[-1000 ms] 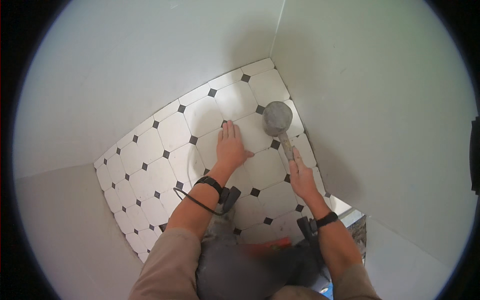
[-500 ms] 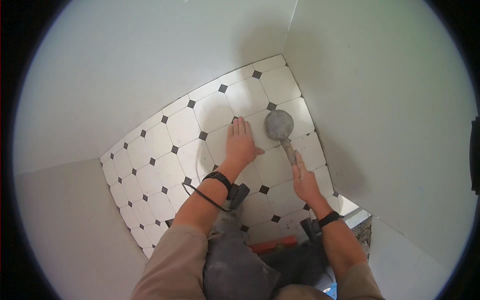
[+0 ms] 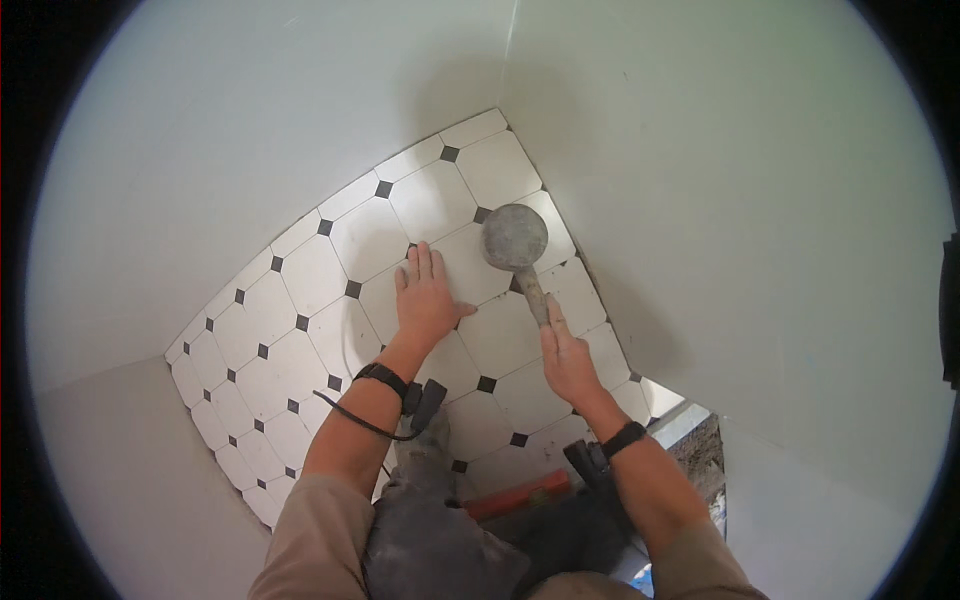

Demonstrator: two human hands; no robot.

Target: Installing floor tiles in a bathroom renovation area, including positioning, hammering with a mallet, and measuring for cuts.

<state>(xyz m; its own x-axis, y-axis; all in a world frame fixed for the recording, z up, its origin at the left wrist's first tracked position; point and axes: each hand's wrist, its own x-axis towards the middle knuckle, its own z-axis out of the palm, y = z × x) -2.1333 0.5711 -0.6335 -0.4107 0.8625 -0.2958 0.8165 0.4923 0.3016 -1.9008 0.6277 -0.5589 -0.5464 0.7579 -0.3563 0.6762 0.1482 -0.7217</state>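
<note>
My left hand [image 3: 426,298] lies flat, fingers spread, on a white octagonal floor tile [image 3: 370,238] with small black square insets. My right hand [image 3: 566,358] grips the handle of a grey rubber mallet [image 3: 516,240], whose round head hovers over or rests on a tile just right of my left fingertips. Both wrists wear dark bands; a thin black cable runs from the left one. The tiled floor [image 3: 250,330] fills a narrow corner between white walls.
White walls [image 3: 720,200] close in on the right, back and left. My knees in grey trousers [image 3: 440,540] are at the bottom. An orange-red bar [image 3: 520,495] lies by my knees. An untiled rough patch [image 3: 700,450] shows at the lower right.
The mallet head and both hands sit slightly farther from the corner in the picture as the view shifted; my left hand stays flat on the tile and my right keeps hold of the handle.
</note>
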